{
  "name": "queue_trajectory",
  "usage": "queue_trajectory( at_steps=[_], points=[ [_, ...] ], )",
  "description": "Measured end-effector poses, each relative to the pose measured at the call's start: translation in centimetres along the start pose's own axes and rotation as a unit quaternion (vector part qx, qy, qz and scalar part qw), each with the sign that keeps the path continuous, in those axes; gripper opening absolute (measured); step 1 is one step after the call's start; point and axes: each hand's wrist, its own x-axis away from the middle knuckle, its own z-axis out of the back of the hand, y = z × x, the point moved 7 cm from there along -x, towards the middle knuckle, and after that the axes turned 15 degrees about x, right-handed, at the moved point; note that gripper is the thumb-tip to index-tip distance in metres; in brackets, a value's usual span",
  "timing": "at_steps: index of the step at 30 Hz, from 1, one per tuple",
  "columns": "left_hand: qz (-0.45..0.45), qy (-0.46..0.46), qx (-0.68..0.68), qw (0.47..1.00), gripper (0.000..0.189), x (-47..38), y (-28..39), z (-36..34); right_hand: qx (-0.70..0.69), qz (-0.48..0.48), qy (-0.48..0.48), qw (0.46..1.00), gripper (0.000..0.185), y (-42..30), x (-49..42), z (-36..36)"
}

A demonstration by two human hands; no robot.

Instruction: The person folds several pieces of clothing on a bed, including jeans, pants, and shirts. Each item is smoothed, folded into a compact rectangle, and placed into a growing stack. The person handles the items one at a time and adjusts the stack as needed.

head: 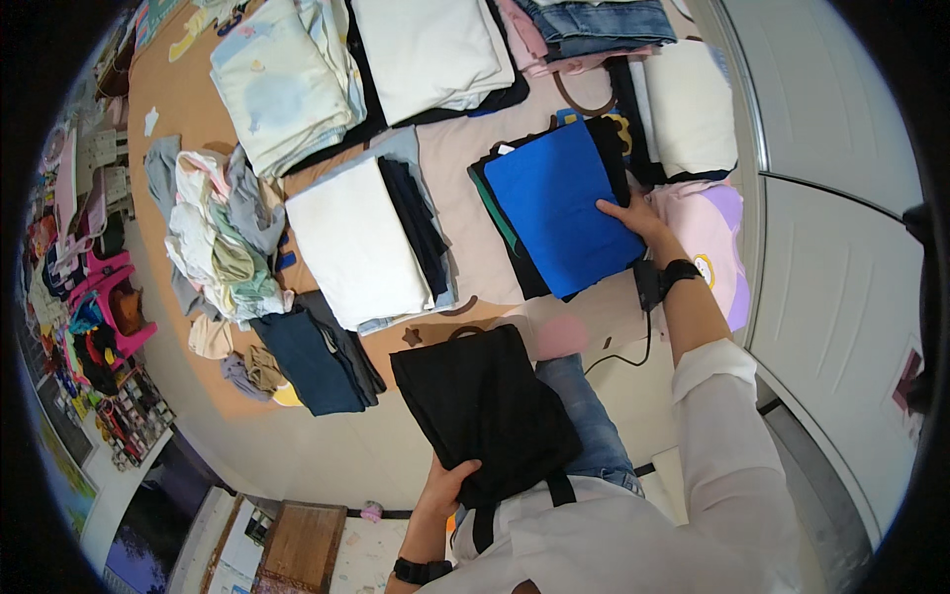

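Note:
My left hand (447, 486) grips the lower left corner of a black folded garment (490, 408), thumb on top. This garment is held in front of my waist, over my jeans. My right hand (631, 215) is at the right edge of a stack topped by a blue folded cloth (560, 208). Its thumb rests on the blue cloth and the other fingers are hidden at the stack's edge. Black and green folded layers show below the blue one. To the left of that stack lies a white folded garment (356, 245) on dark and light blue layers.
Further folded piles stand along the bed (475, 178), among them a pastel-print pile (286, 89), a white pile (430, 52) and jeans (601, 26). A crumpled clothes heap (223, 230) and navy trousers (315, 364) lie left. A cable hangs from my right wrist. White cabinet doors (831, 245) stand right.

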Motion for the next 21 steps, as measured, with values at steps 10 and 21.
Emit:
queue_trajectory(
  at_steps=[10,21],
  points=[
    [0.025,0.013,0.090,0.996,0.076,-0.2,-1.7,-1.6,-0.251,-0.179,-0.230,0.923,0.087,-0.8,2.5,-2.6],
    [0.019,0.007,0.099,0.995,0.064,0.6,-2.2,-2.5,-0.071,-0.036,-0.063,0.995,0.105,-3.6,4.1,-1.3]
  ],
)
